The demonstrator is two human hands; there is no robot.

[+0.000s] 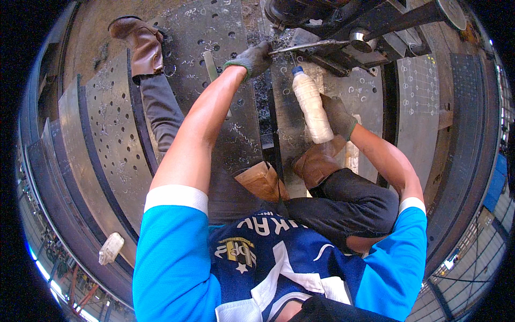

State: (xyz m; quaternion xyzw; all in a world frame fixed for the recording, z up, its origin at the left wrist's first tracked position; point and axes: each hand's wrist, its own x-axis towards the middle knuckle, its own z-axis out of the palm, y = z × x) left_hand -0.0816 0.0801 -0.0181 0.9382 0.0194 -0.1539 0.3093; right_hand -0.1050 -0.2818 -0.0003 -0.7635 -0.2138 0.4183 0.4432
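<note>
My left hand (256,60), in a grey knitted glove, is closed around the end of a metal lever (308,47). The lever runs right to the round silver hub (362,39) of a dark machine (394,32). In my right hand (338,115), also gloved, is a clear plastic bottle (311,104) of milky, off-white liquid. Its blue cap (297,70) points away from me, toward the machine's base, and the bottle is tilted. My fingers lie along the bottle's right side, partly hidden behind it.
I sit on drilled steel plates (110,99) strewn with metal shavings (262,102). Dark gaps separate the plates. A pale strip (210,65) lies beside my left forearm. A brown boot (145,45) is far left; a whitish container (111,248) stands at lower left. Chalk circles mark a right-hand plate (418,86).
</note>
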